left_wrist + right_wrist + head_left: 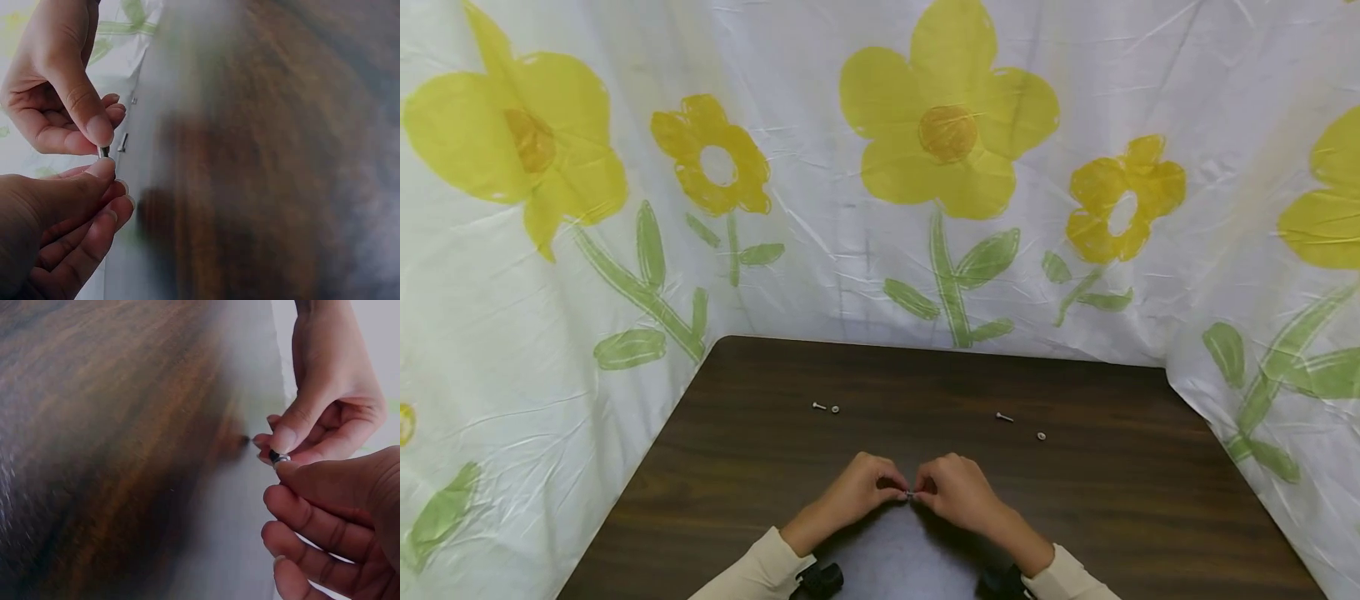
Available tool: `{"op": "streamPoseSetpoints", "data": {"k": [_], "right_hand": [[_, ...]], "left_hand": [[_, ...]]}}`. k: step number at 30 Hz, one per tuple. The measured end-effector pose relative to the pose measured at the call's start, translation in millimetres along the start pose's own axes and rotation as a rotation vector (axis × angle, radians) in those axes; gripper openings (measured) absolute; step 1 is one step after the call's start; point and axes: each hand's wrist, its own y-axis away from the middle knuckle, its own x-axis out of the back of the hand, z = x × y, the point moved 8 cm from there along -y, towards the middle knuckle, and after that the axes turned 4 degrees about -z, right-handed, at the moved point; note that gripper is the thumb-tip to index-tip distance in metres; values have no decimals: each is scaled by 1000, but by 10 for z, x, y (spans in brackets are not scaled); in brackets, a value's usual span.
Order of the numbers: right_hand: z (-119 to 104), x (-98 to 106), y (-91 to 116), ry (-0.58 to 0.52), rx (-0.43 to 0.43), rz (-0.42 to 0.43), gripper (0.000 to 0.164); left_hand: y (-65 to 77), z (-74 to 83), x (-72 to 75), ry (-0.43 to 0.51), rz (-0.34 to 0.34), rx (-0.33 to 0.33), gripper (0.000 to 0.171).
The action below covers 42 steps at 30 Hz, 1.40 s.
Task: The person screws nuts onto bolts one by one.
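Near the front middle of the table, my left hand (pixel 862 486) and right hand (pixel 958 493) meet fingertip to fingertip. Between them is a small shiny metal bolt (pixel 104 151), mostly covered by the fingers. Thumb and index finger of the left hand (pixel 334 394) pinch one end; those of the right hand (pixel 59 87) pinch the other. A silver ring-like part, perhaps a nut (pixel 282 459), shows between the thumbs in the right wrist view. Which hand holds which part, I cannot tell.
Beyond the left hand lie another bolt (pixel 818 406) and a nut (pixel 835 409). Farther right are a bolt (pixel 1004 417) and a nut (pixel 1041 436). The dark wood table (pixel 760 367) backs onto a white flowered curtain (pixel 820 275).
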Motion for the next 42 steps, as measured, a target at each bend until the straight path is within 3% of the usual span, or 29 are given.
{"op": "streamPoseSetpoints", "data": {"k": [15,21,27,31,37,42], "right_hand": [[65,-127,-1,-9,-26,-59,15],[29,-150,-71,20,-4,-103,9],[-3,-114,-126,31,5,-155,10],[-42,-11,-217,58,11,-142,9],[-90,139,-425,94,18,-90,10],[-39,158,-668,7,1,-72,6]], "left_hand": [[-11,4,-47,-40,-22,17,7],[12,10,-3,-38,16,5,7],[38,22,52,-39,2,-2,4],[107,-25,255,-98,41,17,4],[235,-184,731,-196,164,77,4],[312,-387,1081,-245,265,143,6]]}}
